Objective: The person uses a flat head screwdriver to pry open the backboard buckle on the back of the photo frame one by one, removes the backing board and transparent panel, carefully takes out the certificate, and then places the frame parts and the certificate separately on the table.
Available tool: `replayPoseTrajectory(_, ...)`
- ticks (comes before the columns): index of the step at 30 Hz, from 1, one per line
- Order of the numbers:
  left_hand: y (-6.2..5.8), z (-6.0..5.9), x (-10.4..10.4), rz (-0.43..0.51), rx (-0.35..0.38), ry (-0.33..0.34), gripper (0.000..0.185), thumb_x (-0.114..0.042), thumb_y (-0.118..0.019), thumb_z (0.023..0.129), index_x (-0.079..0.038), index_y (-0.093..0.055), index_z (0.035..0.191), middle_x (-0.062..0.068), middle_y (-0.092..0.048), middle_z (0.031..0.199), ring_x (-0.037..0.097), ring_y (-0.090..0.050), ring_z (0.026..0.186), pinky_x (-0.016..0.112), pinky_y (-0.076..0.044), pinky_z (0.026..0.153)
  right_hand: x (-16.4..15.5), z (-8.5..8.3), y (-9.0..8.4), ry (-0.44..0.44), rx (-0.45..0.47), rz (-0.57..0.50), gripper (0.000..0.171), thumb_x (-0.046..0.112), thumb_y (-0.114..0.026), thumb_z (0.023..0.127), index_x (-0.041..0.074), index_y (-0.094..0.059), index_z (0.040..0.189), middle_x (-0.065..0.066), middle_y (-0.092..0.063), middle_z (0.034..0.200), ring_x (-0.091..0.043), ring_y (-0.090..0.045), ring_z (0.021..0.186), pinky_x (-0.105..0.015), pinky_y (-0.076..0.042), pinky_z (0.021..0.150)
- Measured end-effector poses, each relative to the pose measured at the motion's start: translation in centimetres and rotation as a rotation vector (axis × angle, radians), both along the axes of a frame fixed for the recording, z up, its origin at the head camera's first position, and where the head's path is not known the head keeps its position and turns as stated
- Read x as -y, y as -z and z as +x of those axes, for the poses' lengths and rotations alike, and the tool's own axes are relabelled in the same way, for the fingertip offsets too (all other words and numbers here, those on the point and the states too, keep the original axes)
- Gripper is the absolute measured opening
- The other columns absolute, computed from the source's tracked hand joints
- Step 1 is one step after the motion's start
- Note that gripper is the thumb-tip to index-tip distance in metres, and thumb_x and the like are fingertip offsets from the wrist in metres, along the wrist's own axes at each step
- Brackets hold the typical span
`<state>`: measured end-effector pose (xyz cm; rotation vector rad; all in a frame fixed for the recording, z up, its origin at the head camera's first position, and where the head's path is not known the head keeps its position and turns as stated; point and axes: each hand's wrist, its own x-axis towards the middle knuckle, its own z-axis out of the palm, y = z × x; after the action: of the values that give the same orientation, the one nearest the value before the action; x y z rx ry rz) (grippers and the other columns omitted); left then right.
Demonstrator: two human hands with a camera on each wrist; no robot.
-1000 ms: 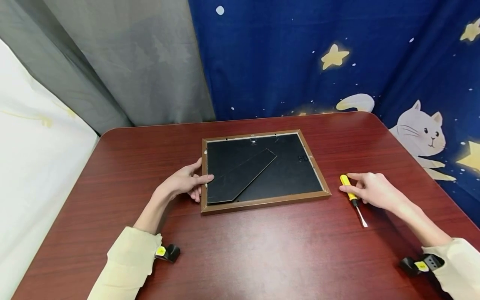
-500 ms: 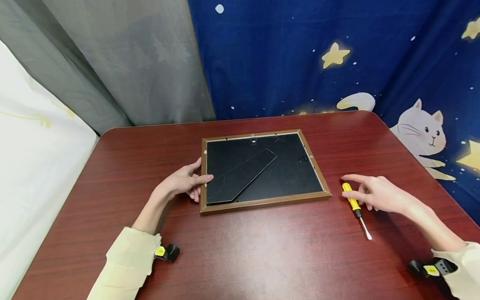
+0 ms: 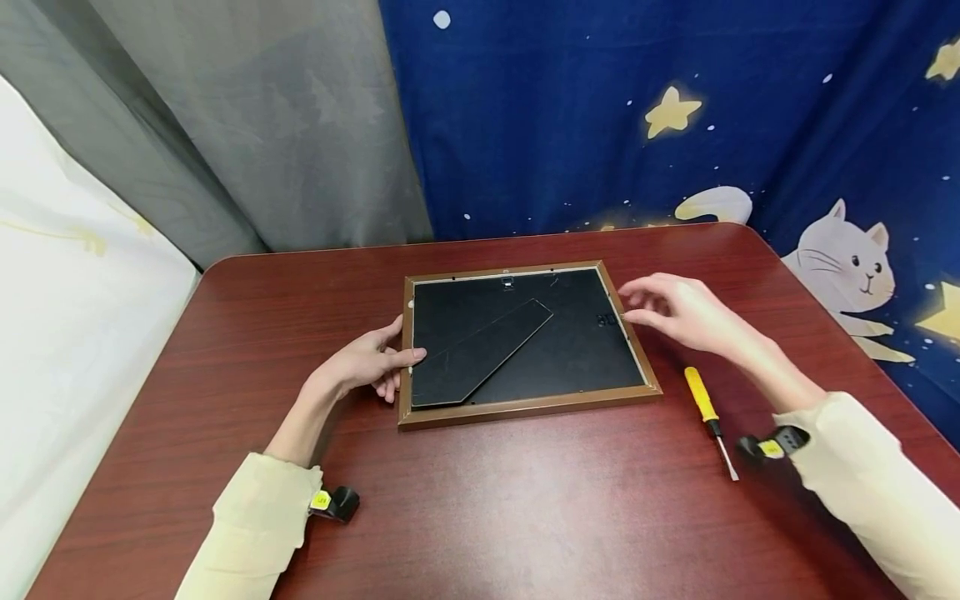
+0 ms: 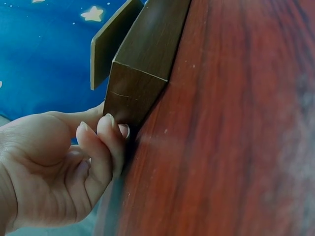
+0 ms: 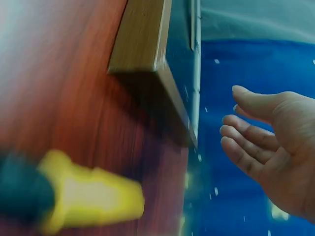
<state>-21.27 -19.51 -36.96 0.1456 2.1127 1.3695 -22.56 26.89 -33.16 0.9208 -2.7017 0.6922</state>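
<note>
Since the earlier frame, right hand (image 3: pixel 678 312) has left the yellow-handled flat screwdriver (image 3: pixel 708 419) and now hovers, fingers relaxed and empty, over the right rail of the brown wooden picture frame (image 3: pixel 525 408). Left hand (image 3: pixel 371 364) grips the frame's left rail, thumb on top. Frame lies face-down at centre, long axis left-right, on the dark red wood-grain table (image 3: pixel 525 517). Screwdriver rests at lower right. No legible writing.

One picture frame (image 3: pixel 525 342) lies face down near the middle of the table (image 3: pixel 480 508). One yellow-handled screwdriver (image 3: pixel 708 417) lies toward the table's right edge. Two hands are over the table, the left hand (image 3: pixel 367 367) and the right hand (image 3: pixel 678 312).
</note>
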Motion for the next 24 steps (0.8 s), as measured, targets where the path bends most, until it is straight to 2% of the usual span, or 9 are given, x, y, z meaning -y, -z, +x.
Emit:
replayPoseTrajectory(6, 0.0, 0.0, 0.1, -0.004, 0.008, -0.002, 0.094, -0.034, -0.063, 0.102, -0.012, 0.005, 0.162, 0.009, -0.061, 0.065, 0.014, -0.060, 0.047, 0.029, -0.056, 0.054, 5.1, -2.9, 0.4, -0.137, 0.100, 0.049, 0.034, 0.009, -0.079, 0.089, 0.000, -0.069, 0.120, -0.013, -0.069, 0.107, -0.022, -0.063, 0.085, -0.038, -0.053, 0.075)
replayPoseTrajectory(11, 0.1, 0.1, 0.0, 0.001, 0.006, 0.009, 0.093, -0.033, -0.062, 0.102, -0.011, 0.006, 0.162, 0.009, -0.060, 0.065, 0.015, -0.061, 0.048, 0.030, -0.057, 0.055, 8.2, -4.7, 0.9, -0.238, 0.180, 0.126, 0.041, 0.010, -0.079, 0.088, 0.002, -0.067, 0.127, -0.014, -0.064, 0.121, -0.029, -0.063, 0.094, -0.044, -0.052, 0.086)
replayPoseTrajectory(18, 0.2, 0.1, -0.3, 0.008, 0.005, 0.016, 0.093, -0.033, -0.062, 0.103, -0.011, 0.006, 0.162, 0.009, -0.060, 0.065, 0.015, -0.061, 0.048, 0.030, -0.057, 0.055, 9.6, -6.0, 2.1, -0.320, 0.249, 0.150, 0.052, 0.015, -0.083, 0.084, 0.009, -0.067, 0.133, -0.012, -0.056, 0.129, -0.026, -0.056, 0.100, -0.041, -0.048, 0.089)
replayPoseTrajectory(24, 0.2, 0.2, 0.0, 0.000, -0.002, 0.018, 0.093, -0.034, -0.061, 0.103, -0.011, 0.007, 0.162, 0.009, -0.060, 0.066, 0.015, -0.062, 0.049, 0.031, -0.058, 0.057, 10.3, -6.6, 2.6, -0.372, 0.240, 0.120, 0.049, 0.014, -0.083, 0.082, 0.009, -0.069, 0.128, -0.011, -0.057, 0.128, -0.024, -0.055, 0.090, -0.037, -0.048, 0.081)
